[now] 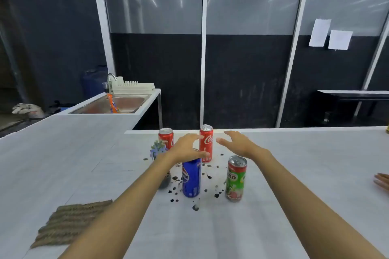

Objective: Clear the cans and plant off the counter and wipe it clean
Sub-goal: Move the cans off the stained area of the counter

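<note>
On the white counter [294,174] stand several cans: a tall red cola can [206,145] at the back middle, a second red cola can [166,137] to its left, a blue Pepsi can [191,178] nearer me and a green Milo can [236,178] on the right. A small potted plant [158,149] shows behind my left forearm, its pot mostly hidden. Dark soil crumbs [195,208] lie scattered around the cans. My left hand [185,147] hovers open just left of the tall red can, above the Pepsi can. My right hand [237,143] is open to that can's right, apart from it.
A folded brown-grey cloth [69,223] lies at the counter's near left. A steel sink [126,103] with a white dish rack [132,87] sits at the back left. Another person's fingers [382,182] rest at the right edge. Glass partitions stand behind the counter.
</note>
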Demonstrator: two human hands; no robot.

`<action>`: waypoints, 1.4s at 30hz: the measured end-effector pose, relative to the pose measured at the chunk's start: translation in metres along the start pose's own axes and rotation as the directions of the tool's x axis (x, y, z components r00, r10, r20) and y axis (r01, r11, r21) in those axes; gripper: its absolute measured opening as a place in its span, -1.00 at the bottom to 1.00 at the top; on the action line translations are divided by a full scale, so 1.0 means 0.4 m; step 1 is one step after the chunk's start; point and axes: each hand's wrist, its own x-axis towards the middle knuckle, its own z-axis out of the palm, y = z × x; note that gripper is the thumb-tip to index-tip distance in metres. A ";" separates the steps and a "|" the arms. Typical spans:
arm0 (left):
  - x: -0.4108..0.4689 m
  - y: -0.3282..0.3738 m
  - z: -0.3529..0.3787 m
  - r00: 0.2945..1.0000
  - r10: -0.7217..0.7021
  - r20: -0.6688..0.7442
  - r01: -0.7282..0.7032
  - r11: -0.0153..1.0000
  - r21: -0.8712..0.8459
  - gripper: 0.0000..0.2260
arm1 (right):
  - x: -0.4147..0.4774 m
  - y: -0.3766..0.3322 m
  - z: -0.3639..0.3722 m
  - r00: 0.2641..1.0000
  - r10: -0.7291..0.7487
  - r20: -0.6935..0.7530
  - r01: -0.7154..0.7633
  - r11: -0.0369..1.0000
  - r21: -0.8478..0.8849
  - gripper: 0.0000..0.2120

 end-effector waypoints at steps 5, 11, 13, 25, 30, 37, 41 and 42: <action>-0.031 -0.015 0.052 0.996 -0.083 -0.035 0.080 0.994 -0.077 -0.43 | -0.054 0.053 0.027 0.993 0.119 0.003 -0.118 0.981 0.151 -0.32; -0.042 -0.053 0.125 0.970 -0.203 -0.132 0.162 0.949 -0.270 -0.30 | -0.122 0.132 0.087 0.989 0.149 -0.006 -0.124 0.849 0.514 -0.23; -0.044 -0.055 0.144 0.959 -0.218 -0.180 0.156 0.939 -0.306 -0.29 | -0.136 0.152 0.108 0.993 0.115 0.037 -0.116 0.811 0.574 -0.24; -0.036 -0.105 0.247 0.849 -0.383 -0.365 0.158 0.842 -0.516 -0.26 | -0.144 0.200 0.163 0.991 0.122 -0.060 -0.070 0.840 0.539 -0.37; -0.025 -0.108 0.251 0.833 -0.391 -0.391 0.145 0.837 -0.528 -0.29 | -0.133 0.195 0.163 0.982 0.116 -0.148 -0.035 0.884 0.466 -0.43; -0.050 -0.080 0.190 0.801 -0.340 -0.493 0.033 0.847 -0.530 -0.27 | -0.116 0.109 0.111 0.981 0.055 -0.183 0.042 0.873 0.486 -0.41; -0.079 -0.076 0.087 0.745 -0.329 -0.581 -0.045 0.843 -0.535 -0.32 | -0.105 -0.003 0.080 0.979 -0.070 -0.191 0.159 0.850 0.502 -0.45; -0.092 -0.079 0.057 0.717 -0.336 -0.610 -0.062 0.842 -0.537 -0.34 | -0.103 -0.035 0.076 0.974 -0.104 -0.203 0.195 0.839 0.508 -0.46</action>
